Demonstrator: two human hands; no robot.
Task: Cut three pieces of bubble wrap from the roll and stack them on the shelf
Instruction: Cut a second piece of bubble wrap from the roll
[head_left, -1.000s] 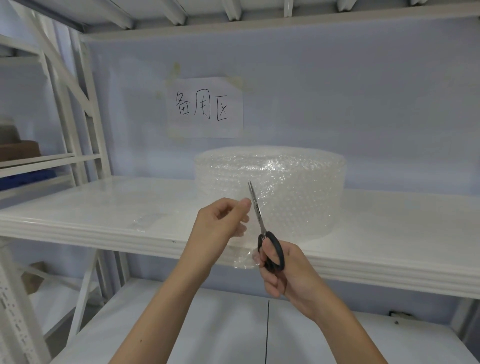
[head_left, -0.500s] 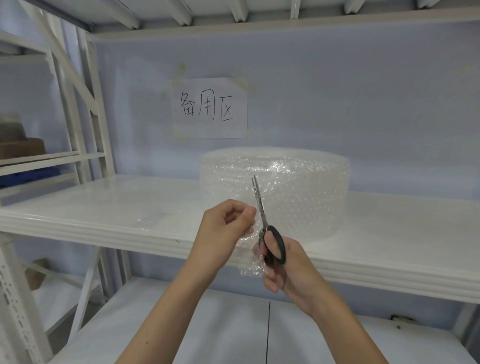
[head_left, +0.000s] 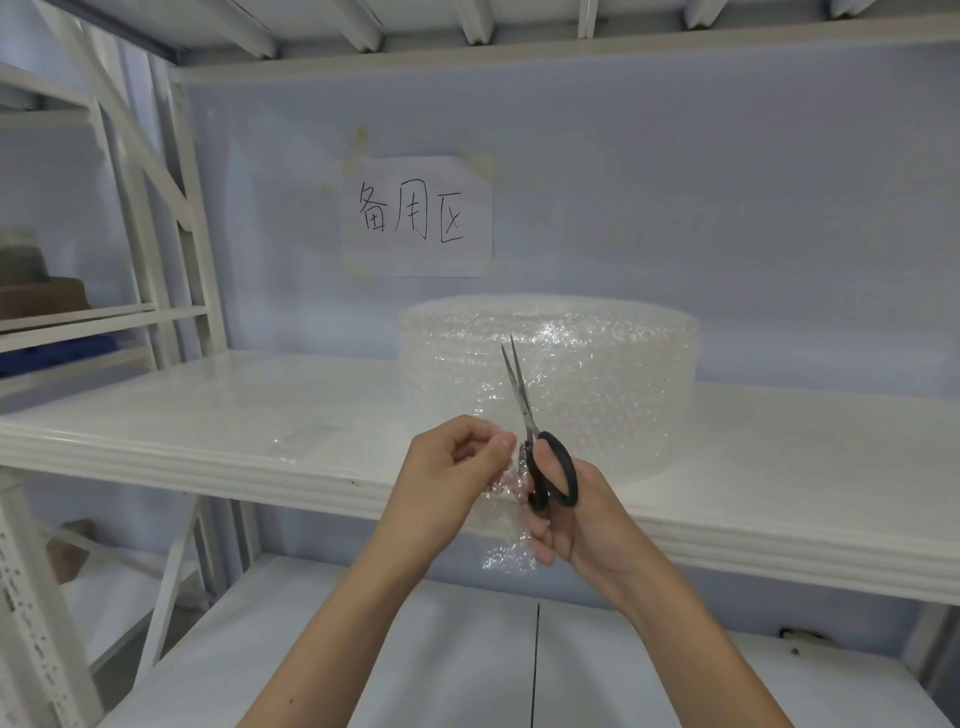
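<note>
On the white shelf (head_left: 208, 415) stands the bubble wrap roll (head_left: 597, 384), its loose end (head_left: 506, 551) hanging over the front edge. Left hand (head_left: 452, 478), fingers curled, pinches that loose end. Right hand (head_left: 576, 519) grips black-handled scissors (head_left: 540, 447), blades pointing up, slightly parted, against the wrap. Both forearms reach up from below. A small clear scrap (head_left: 298, 439) lies on the shelf, left

Both forearms reach forward; the left hand (head_left: 457, 467) pinches with curled fingers, the right hand (head_left: 576, 512) grips beside it.
</note>
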